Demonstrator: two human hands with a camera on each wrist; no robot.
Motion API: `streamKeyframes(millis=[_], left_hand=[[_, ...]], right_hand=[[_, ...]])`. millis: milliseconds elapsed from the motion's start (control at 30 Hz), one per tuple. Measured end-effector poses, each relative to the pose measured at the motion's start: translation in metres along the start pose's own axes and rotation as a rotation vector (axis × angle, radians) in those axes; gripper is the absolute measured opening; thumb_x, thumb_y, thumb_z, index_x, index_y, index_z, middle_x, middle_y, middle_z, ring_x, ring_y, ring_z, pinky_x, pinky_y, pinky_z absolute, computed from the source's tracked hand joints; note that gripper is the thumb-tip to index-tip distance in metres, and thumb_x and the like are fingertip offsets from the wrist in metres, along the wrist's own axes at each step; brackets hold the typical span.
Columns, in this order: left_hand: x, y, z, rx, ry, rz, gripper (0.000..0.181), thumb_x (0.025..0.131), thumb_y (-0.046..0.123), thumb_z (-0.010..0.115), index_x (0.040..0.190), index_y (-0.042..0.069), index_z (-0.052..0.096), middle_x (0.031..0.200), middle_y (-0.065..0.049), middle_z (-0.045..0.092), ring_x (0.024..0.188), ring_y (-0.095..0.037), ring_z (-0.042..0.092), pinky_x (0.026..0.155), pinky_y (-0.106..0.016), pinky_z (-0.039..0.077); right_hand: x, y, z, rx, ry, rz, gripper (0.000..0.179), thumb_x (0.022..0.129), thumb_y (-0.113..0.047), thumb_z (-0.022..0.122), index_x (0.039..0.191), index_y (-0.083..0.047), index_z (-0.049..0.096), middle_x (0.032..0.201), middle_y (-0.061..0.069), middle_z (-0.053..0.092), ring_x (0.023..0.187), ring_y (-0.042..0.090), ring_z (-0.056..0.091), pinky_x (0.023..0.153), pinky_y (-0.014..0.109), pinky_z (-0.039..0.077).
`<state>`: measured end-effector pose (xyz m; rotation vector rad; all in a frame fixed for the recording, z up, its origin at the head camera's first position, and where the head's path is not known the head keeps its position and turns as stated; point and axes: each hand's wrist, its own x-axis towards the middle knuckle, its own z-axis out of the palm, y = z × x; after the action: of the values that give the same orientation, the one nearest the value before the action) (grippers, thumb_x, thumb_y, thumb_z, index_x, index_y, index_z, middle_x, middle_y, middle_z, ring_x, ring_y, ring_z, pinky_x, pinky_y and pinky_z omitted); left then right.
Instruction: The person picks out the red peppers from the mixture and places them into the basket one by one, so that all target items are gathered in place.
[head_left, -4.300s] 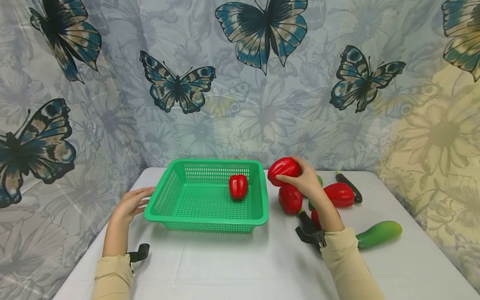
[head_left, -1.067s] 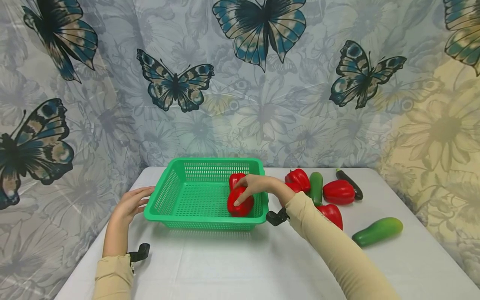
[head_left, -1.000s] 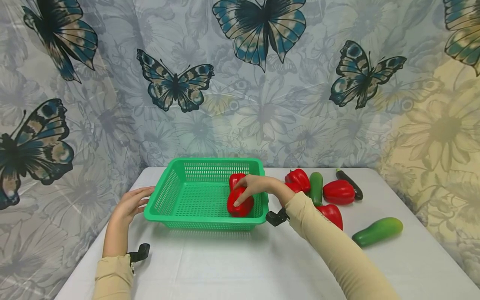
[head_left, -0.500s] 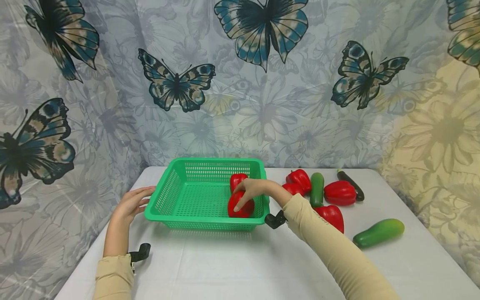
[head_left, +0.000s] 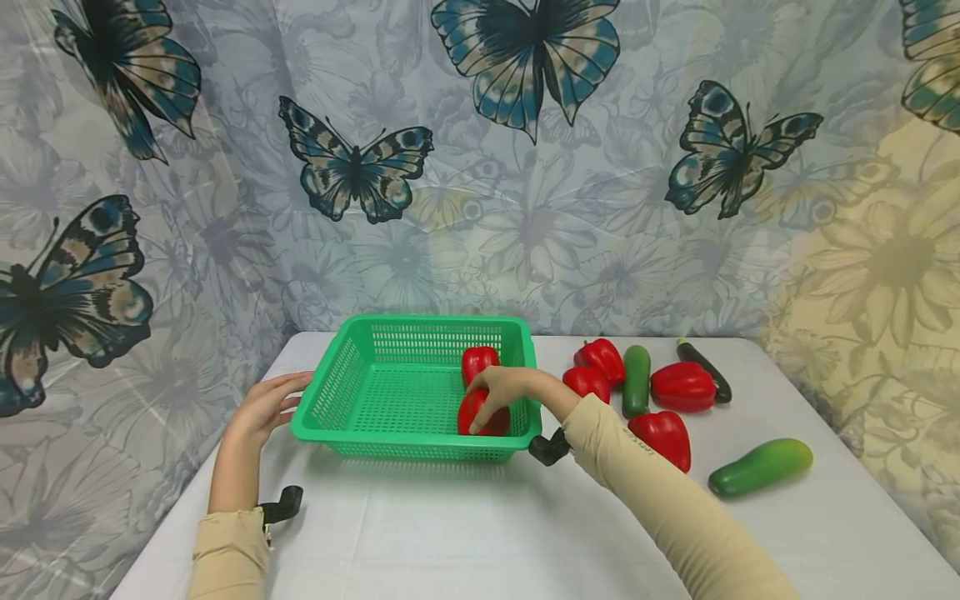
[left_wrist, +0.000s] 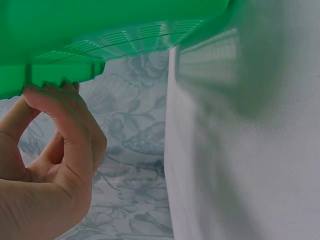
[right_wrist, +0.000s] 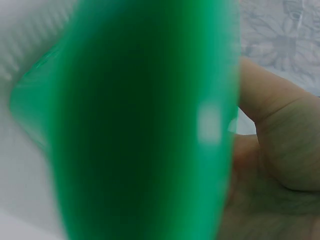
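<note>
At the far left the left hand (head_left: 261,412) has stayed put, its fingers relaxed and slightly bent, with their tips touching the outer rim of the green basket (head_left: 397,440) rather than wrapped round it. The basket stands level on the white worktop (head_left: 435,525), more or less where it was. In its right part sits the rear pepper (head_left: 478,363), which was there alone some four seconds ago; the front pepper (head_left: 497,421), then held up just beyond the basket's right wall, is now inside too, near the front right corner. Over it the right hand (head_left: 510,382) has sunk a touch in the last half second, thumb and forefinger curled about the pepper's sides; the right wrist view is mostly blocked by blurred green plastic, so how firmly they pinch I can't tell. As I judge it, the second pepper is all but delivered, with only the release not yet done. Further right, four more peppers (head_left: 683,386) lie on the worktop around a cucumber (head_left: 636,375), with a dark eggplant (head_left: 703,367) behind and a green squash (head_left: 760,468) nearer the edge, so the basket's filling looks to be at an early stage.
</note>
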<state>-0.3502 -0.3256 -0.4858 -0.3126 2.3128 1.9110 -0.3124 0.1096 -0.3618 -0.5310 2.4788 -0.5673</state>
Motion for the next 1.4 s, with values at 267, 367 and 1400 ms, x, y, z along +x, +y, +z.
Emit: streamKeyframes(millis=[267, 367, 1400], left_hand=[[0.0021, -0.0020, 0.0001, -0.008, 0.003, 0.001, 0.082, 0.074, 0.059, 0.078, 0.137, 0.013, 0.056, 0.117, 0.011, 0.061, 0.097, -0.007, 0.067, 0.081, -0.028, 0.056], [0.0030, -0.0024, -0.0005, -0.009, 0.000, 0.004, 0.081, 0.074, 0.059, 0.078, 0.137, 0.013, 0.056, 0.118, 0.011, 0.061, 0.098, -0.007, 0.067, 0.082, -0.028, 0.056], [0.0019, -0.0022, -0.0013, -0.011, -0.014, 0.014, 0.081, 0.075, 0.059, 0.077, 0.138, 0.013, 0.055, 0.121, 0.009, 0.060, 0.099, -0.008, 0.067, 0.083, -0.028, 0.055]], right_hand=[[-0.0015, -0.0016, 0.0029, -0.032, 0.028, -0.003, 0.066, 0.074, -0.034, 0.085, 0.131, -0.014, 0.059, 0.127, 0.007, 0.056, 0.117, 0.026, 0.049, 0.085, 0.040, 0.057], [-0.0032, -0.0028, 0.0032, -0.040, 0.039, -0.004, 0.066, 0.074, -0.033, 0.085, 0.131, -0.013, 0.059, 0.127, 0.007, 0.057, 0.116, 0.026, 0.050, 0.085, 0.040, 0.057], [-0.0073, -0.0021, 0.0059, -0.017, 0.073, -0.062, 0.060, 0.074, -0.022, 0.086, 0.127, -0.014, 0.061, 0.122, 0.008, 0.059, 0.113, 0.026, 0.053, 0.083, 0.041, 0.058]])
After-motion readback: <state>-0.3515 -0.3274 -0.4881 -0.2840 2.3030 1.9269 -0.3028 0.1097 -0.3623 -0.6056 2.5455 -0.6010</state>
